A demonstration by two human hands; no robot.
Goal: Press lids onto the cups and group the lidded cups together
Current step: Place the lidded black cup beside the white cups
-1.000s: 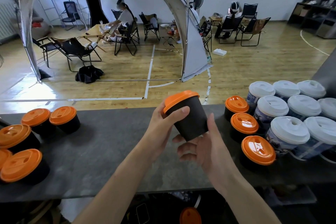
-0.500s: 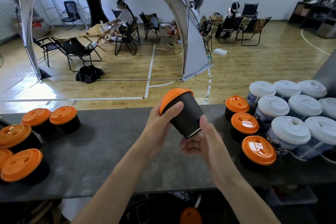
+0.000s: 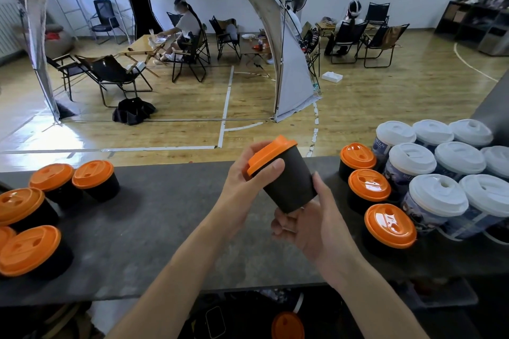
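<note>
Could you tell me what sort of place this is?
Probably a sports hall hosting a camp-style drinks stand: court lines on the wood floor, a tent arch with folding chairs, a counter of lidded cups.

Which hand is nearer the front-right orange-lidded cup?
Right. The right hand is just left of that orange-lidded cup, apart from it; the left hand is farther left, gripping the held cup by its lid.

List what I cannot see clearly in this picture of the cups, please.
Head view: whether the orange lid sits fully on the black cup; the left hand covers part of its rim.
Head view: the leftmost orange-lidded cup, cut off by the left edge.
Head view: print on the white-lidded cups, too blurred to read.
</note>
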